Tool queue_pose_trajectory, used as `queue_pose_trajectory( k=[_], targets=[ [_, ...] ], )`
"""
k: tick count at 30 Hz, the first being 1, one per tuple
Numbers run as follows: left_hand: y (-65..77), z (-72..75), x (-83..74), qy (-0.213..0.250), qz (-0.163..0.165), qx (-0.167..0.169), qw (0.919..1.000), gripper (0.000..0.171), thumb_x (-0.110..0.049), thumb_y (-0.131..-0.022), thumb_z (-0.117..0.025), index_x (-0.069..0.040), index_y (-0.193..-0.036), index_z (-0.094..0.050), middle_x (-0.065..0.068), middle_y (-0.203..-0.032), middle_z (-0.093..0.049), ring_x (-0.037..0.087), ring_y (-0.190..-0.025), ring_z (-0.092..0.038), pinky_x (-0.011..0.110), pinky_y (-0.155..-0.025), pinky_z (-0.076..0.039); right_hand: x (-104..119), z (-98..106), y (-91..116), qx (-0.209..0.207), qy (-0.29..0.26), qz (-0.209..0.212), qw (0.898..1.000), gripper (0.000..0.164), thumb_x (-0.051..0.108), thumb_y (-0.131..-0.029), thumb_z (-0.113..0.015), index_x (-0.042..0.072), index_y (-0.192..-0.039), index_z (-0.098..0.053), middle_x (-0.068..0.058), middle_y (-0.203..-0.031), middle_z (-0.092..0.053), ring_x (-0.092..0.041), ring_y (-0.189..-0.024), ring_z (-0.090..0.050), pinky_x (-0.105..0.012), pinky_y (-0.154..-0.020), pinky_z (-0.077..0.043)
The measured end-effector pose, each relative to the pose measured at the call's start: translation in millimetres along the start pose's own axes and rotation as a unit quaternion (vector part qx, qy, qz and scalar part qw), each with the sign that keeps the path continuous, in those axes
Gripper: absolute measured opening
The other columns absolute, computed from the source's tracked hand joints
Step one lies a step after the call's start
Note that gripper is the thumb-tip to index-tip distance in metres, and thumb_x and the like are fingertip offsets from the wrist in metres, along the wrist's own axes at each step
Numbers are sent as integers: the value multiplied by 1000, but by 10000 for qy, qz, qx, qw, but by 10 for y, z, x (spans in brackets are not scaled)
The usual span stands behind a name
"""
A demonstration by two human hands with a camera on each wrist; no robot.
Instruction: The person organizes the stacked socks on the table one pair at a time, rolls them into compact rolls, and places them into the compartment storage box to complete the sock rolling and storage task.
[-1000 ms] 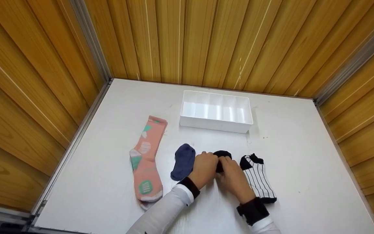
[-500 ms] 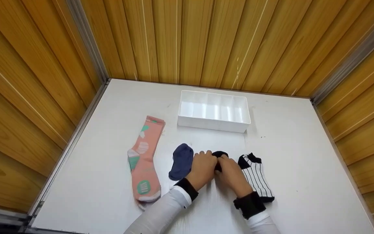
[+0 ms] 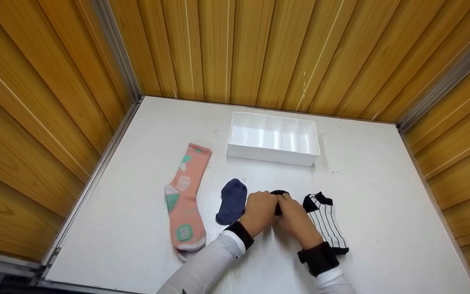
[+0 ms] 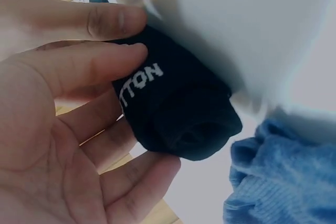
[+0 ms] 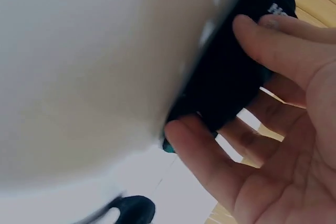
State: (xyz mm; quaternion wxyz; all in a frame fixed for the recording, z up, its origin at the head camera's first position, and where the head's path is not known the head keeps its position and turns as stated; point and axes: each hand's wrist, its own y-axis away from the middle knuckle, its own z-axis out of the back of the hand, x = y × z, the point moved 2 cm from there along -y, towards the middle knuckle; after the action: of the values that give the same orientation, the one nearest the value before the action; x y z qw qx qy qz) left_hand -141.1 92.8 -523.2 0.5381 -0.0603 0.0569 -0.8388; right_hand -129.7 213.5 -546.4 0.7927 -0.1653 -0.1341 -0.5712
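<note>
A black sock [image 3: 279,192], rolled into a bundle, lies mostly hidden beneath both hands in the head view. Pale letters and a spiral fold at one end mark this black sock [image 4: 184,93] in the left wrist view. My left hand [image 3: 260,211] grips one end, its thumb and fingers around the roll. From the other side my right hand [image 3: 296,219] holds the sock, its thumb and fingertips on the black fabric [image 5: 220,77]. Left of the hands lies a navy sock [image 3: 232,202]. A white sock with black stripes [image 3: 327,223] is beside the right hand.
A long pink sock [image 3: 187,200] with green and white patches lies on the left of the white table [image 3: 386,204]. Beyond the hands stands a white divided box [image 3: 273,155]. Wood-patterned walls [image 3: 251,53] enclose the back and both sides.
Both hands stay on the black sock, with only slight finger shifts; a little less of it shows between them. The other socks and the box keep their places.
</note>
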Motion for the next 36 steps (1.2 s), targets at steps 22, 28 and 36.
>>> queue_pose_trajectory(
  k=[22,28,36],
  targets=[
    [-4,-139,41,-333,13,236,9992,27,-39,-84,-78,-20,-103,-77,-1,-101,-69,20,-95,-64,36,-80,-53,-4,30,-18,86,126,-380,9992,33,13,-88,-76,8,-120,-72,-14,-112,-67,-38,-99,-67,-53,-84,-55],
    [-18,-124,28,-312,47,56,9995,25,-38,-83,-79,-18,-98,-79,2,-100,-67,19,-89,-65,34,-74,-56,37,1,50,-515,379,-223,9977,44,12,-79,-85,5,-117,-64,-13,-111,-61,-37,-99,-63,-51,-80,-57],
    [-35,-90,84,-138,-192,52,9997,14,-26,-89,-73,-13,-94,-78,5,-93,-64,20,-80,-66,31,-64,-57,123,44,31,-827,1004,-91,9915,22,8,-73,-85,7,-88,-69,-6,-91,-64,-30,-85,-60,-43,-72,-55]
  ],
)
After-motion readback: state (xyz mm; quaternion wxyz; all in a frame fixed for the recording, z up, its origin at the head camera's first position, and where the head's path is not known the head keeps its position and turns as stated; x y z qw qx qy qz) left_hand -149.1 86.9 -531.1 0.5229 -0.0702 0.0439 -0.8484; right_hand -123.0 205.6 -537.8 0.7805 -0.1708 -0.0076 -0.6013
